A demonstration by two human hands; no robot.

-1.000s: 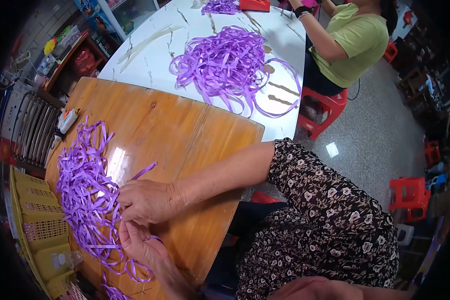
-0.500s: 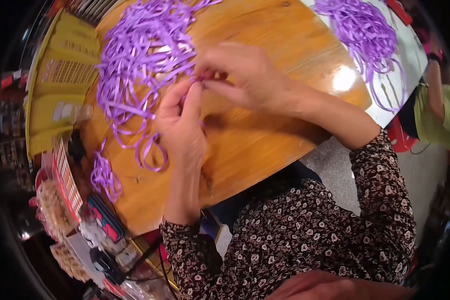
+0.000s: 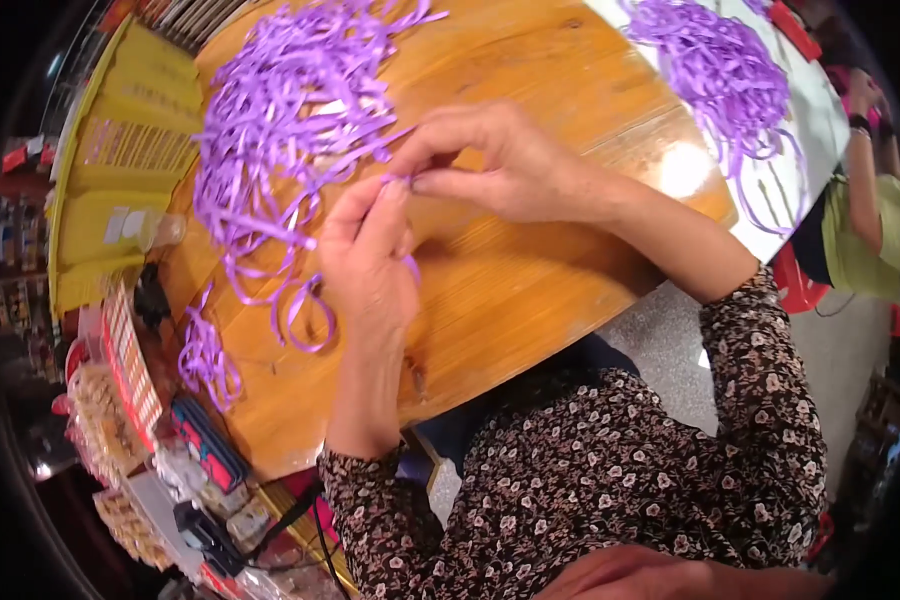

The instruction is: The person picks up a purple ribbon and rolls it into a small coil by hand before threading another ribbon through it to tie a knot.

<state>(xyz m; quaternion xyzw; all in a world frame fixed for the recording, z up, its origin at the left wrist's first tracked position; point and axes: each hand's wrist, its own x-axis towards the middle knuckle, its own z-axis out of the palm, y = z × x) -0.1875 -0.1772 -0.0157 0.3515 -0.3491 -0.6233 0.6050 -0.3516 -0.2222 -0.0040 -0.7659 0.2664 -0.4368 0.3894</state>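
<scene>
Thumb against fingers, my left hand (image 3: 370,245) pinches a purple ribbon (image 3: 411,268), a bit of which hangs out beside the palm. My right hand (image 3: 485,160) meets it fingertip to fingertip and pinches the same ribbon, a short piece of which shows between the hands. Just beyond my hands a big loose heap of shiny purple ribbons (image 3: 290,110) spreads over the wooden table (image 3: 510,270). A small bunch of purple ribbon (image 3: 208,358) lies apart near the table's left edge. My fingers hide most of the held part.
A yellow plastic basket (image 3: 120,180) stands along the left side, with a clear cup (image 3: 165,232) by it. Below are a dark blue and red case (image 3: 210,445) and bagged goods (image 3: 100,415). Another purple ribbon heap (image 3: 715,75) lies on a white table, near a person in green (image 3: 870,235).
Both hands have shifted slightly lower in the picture, their fingertips still together. The right fingers look a little more raised and arched. The heaps have stayed put.
</scene>
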